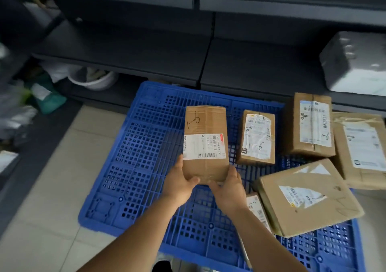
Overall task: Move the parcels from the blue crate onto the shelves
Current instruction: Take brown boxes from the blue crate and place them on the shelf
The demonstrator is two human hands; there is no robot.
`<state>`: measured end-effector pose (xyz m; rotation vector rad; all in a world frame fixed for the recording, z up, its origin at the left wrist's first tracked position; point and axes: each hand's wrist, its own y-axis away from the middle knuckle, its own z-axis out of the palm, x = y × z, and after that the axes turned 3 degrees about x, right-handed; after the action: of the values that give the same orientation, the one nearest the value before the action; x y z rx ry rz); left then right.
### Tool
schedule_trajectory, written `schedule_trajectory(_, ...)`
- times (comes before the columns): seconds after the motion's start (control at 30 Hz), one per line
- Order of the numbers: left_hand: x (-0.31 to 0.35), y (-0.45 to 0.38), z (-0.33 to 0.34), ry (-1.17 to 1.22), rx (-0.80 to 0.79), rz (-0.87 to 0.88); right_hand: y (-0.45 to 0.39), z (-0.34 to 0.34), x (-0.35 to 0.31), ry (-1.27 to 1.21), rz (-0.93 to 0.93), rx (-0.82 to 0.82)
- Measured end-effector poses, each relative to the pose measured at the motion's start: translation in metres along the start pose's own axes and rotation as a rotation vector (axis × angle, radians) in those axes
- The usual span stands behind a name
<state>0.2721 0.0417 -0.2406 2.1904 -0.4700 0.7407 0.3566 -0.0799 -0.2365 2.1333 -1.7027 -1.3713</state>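
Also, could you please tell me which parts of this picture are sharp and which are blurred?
Head view: the brown cardboard box held by both hands, left hand and right hand, is fairly sharp; the left edge and dark grey shelves are smeared and dim; wide-angle bending curves the blue plastic crate.

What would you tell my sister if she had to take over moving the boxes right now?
Left hand and right hand both grip the near end of the box marked 1-6, held over the blue crate.
Still lying on the blue crate: a small box with a label marked 1-6, a tall box, a wide box at the right edge, a big tilted box, and one more parcel partly hidden beneath it.
A white wrapped parcel sits on the right shelf.
Left to do: shelve the held box, then the other five.
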Motion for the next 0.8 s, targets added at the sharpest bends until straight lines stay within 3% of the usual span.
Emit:
schedule_trajectory(0.23, -0.011, 0.042, -0.043, 0.266, 0.141, -0.032, 0.027, -0.005, -0.042, -0.005, -0.161, -0.046)
schedule_trajectory(0.8, -0.047, 0.216, -0.244, 0.588, 0.741, 0.188, 0.206, 0.040, -0.220, -0.119, -0.734, -0.144)
